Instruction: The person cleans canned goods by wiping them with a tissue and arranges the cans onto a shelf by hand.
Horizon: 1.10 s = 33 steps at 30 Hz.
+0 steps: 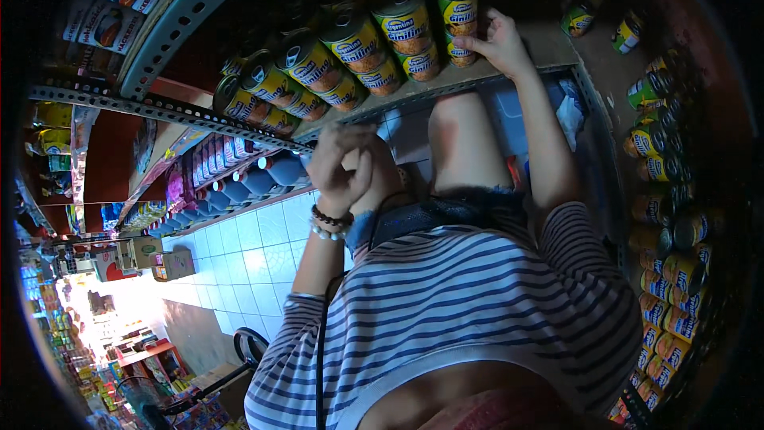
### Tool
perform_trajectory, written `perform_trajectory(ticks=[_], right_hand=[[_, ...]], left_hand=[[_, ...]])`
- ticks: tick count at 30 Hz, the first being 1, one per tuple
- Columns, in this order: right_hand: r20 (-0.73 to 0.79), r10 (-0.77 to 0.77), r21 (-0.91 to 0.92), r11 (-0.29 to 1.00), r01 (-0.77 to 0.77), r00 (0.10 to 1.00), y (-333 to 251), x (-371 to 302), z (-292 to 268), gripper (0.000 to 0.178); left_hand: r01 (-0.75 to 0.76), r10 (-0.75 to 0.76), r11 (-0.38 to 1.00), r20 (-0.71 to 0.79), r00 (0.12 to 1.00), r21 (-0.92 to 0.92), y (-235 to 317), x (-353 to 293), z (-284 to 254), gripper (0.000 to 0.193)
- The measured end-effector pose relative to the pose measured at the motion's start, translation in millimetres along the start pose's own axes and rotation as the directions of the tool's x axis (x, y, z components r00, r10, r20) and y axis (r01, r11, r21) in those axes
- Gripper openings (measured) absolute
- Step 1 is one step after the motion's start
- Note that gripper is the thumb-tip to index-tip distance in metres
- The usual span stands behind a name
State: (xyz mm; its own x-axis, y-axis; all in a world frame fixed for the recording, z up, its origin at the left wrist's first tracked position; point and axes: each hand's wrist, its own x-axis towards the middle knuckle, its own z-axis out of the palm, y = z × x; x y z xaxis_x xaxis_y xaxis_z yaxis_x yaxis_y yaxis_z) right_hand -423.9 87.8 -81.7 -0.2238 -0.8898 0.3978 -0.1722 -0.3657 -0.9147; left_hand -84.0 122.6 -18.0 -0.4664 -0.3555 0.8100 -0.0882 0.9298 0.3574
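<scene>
My right hand (501, 46) is at the right end of a shelf row of stacked cans. Its thumb lies across the front of a yellow-and-green food can (460, 49), and its fingers bend beside the stack's right side. Another can (458, 12) of the same kind stands on top of that one. To the left, more two-high stacks of matching cans (402, 28) line the shelf edge. My left hand (341, 166), with beaded bracelets at the wrist, hangs in front of the shelf above my knee. Its fingers are somewhat blurred, loosely bent and apart, with nothing visible in them.
A perforated metal shelf frame (203, 117) runs along the left. Large blue-labelled bottles (282, 171) stand on a lower shelf. More cans (668, 302) are piled at my right. My bare knees (464, 139) are close under the shelf edge, above a tiled floor (247, 247).
</scene>
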Motion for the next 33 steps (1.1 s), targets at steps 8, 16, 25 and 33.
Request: perform_trajectory(ticks=[8,16,25,33], right_hand=[[0.058,-0.041,0.227,0.973,0.027,0.997,-7.0,-4.5,-5.3,0.069],[0.017,0.058,-0.543,0.839,-0.039,0.998,88.8,73.9,-43.7,0.047],[0.072,0.162,-0.830,0.558,-0.031,0.984,148.0,95.9,-21.2,0.048],[0.079,0.142,-0.821,0.570,-0.016,0.987,149.2,92.1,-20.8,0.049]], left_hand=[[-0.175,0.174,0.984,0.047,0.984,0.036,9.6,130.3,-32.0,0.020],[-0.070,0.071,0.997,-0.039,0.997,0.010,12.7,121.3,-42.7,0.016],[0.221,-0.213,0.970,-0.083,0.974,0.104,10.2,49.6,-63.9,0.009],[0.406,-0.390,0.914,-0.266,0.881,0.007,2.9,11.5,-70.5,0.008]])
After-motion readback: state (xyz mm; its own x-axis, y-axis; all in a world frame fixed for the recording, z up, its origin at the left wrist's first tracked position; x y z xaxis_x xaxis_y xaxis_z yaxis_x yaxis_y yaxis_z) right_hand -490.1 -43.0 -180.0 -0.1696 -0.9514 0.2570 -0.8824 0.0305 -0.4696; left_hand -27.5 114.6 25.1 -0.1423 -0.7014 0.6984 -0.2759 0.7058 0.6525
